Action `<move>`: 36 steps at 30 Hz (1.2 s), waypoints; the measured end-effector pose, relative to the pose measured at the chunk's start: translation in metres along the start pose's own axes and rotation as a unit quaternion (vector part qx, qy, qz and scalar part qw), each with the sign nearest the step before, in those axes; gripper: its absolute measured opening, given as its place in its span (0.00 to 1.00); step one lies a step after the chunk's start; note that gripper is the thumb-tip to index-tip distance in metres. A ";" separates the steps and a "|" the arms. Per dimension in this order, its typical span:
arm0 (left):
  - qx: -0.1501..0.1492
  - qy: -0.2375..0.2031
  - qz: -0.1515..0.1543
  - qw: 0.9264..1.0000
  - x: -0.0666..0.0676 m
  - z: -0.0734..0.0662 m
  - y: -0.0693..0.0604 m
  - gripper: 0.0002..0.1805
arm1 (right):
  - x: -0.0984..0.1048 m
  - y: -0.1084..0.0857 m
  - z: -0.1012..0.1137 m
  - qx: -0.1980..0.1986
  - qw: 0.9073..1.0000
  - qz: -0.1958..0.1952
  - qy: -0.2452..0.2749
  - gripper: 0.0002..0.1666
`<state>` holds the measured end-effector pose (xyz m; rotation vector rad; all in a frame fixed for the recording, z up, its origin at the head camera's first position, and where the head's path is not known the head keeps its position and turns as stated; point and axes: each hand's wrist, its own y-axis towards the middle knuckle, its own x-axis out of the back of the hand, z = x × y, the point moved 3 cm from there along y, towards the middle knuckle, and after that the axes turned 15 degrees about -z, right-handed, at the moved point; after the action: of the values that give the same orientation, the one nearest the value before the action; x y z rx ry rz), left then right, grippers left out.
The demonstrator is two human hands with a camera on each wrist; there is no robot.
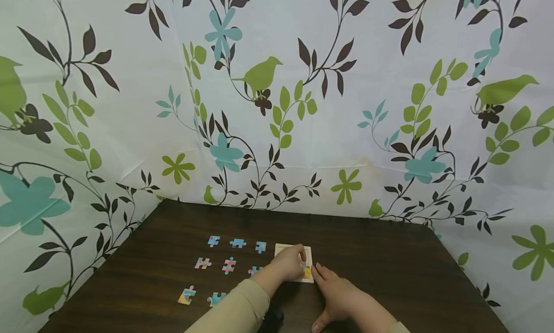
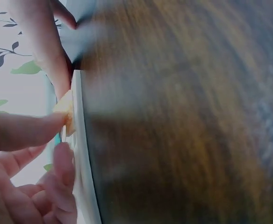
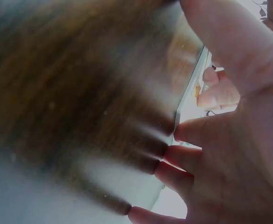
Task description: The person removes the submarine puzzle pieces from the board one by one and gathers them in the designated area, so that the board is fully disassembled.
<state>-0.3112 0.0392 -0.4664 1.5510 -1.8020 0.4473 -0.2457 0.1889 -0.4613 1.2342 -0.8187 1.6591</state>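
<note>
A pale puzzle tray [image 1: 308,252] with a raised rim lies on the dark wooden table, partly covered by my left hand [image 1: 289,264]. That hand pinches a small yellow-orange jigsaw piece [image 2: 68,109] between thumb and fingers at the tray's surface; in the left wrist view the piece stands tilted. Along the tray's right side, my right hand [image 1: 339,294] lies with fingers spread, fingertips on the table against the edge. In the right wrist view the fingers [image 3: 178,177] are stretched out and grip nothing. What lies under my left hand in the tray is hidden.
Left of the tray, loose jigsaw pieces lie in rough rows, among them a blue one [image 1: 237,243], a pink one [image 1: 229,265] and an orange-and-blue one [image 1: 187,295]. My left forearm [image 1: 242,304] partly covers the nearer rows. A patterned curtain [image 1: 303,179] stands behind the table.
</note>
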 end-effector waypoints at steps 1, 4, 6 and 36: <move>0.003 -0.013 -0.006 1.000 0.000 0.001 0.000 0.13 | 0.000 0.000 0.000 0.000 1.000 0.001 0.000 0.79; 0.009 -0.049 -0.025 0.998 0.002 0.001 0.000 0.10 | 0.001 0.000 0.001 0.003 1.000 0.001 -0.001 0.79; 0.007 -0.064 -0.037 0.997 0.006 -0.001 0.000 0.09 | 0.001 0.000 0.001 0.004 1.000 0.000 -0.002 0.79; 0.016 -0.080 0.104 0.991 0.101 0.066 -0.072 0.11 | -0.021 0.001 -0.007 -0.025 1.000 0.008 0.009 0.72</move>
<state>-0.2644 -0.0926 -0.4544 1.4613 -2.1015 0.4637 -0.2467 0.1896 -0.4836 1.1795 -0.8562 1.6499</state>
